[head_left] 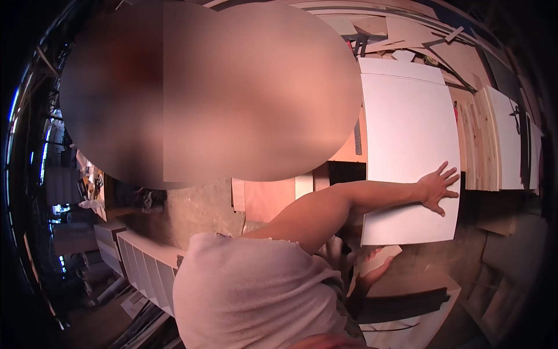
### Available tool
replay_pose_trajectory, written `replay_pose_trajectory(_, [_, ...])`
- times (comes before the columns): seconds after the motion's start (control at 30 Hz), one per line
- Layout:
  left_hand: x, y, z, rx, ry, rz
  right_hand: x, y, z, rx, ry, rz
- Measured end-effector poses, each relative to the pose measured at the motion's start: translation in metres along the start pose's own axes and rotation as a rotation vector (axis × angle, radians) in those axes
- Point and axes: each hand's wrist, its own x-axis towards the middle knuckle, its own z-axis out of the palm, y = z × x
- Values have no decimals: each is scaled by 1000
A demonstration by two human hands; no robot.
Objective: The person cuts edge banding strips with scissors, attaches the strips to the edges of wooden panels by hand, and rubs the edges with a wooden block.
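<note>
My left hand (439,189) lies flat with fingers spread on a large white panel (410,134), near its far edge. The bare arm reaches across the panel from a light short sleeve. Beside the panel's lower edge, my right hand (376,269) has its fingers wrapped round a small pale block (382,259), seemingly of wood. The block is just off the panel, not visibly touching it. Part of the right forearm is in shadow and hidden behind the shirt.
Wooden strips (478,139) and another white panel (504,139) stand beyond the large panel. Offcuts and a tape measure (430,60) lie at the top. A box-like piece with a dark strip (404,305) is at lower right. A grey slatted unit (145,264) stands left. The upper left is blurred.
</note>
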Motion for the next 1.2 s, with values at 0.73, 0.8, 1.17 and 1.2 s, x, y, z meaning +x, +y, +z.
replay_pose_trajectory(0.73, [74, 68, 49, -306, -429, 166, 88, -41, 9, 230, 387, -380])
replay_pose_trajectory(0.8, [75, 70, 46, -333, -456, 204, 106, -63, -3, 263, 338, -392])
replay_pose_trajectory(1.17, [73, 73, 40, -297, -520, 206, 126, -75, -23, 303, 231, -401])
replay_pose_trajectory(1.2, [75, 72, 38, -327, -506, 195, 130, -79, -20, 302, 224, -404])
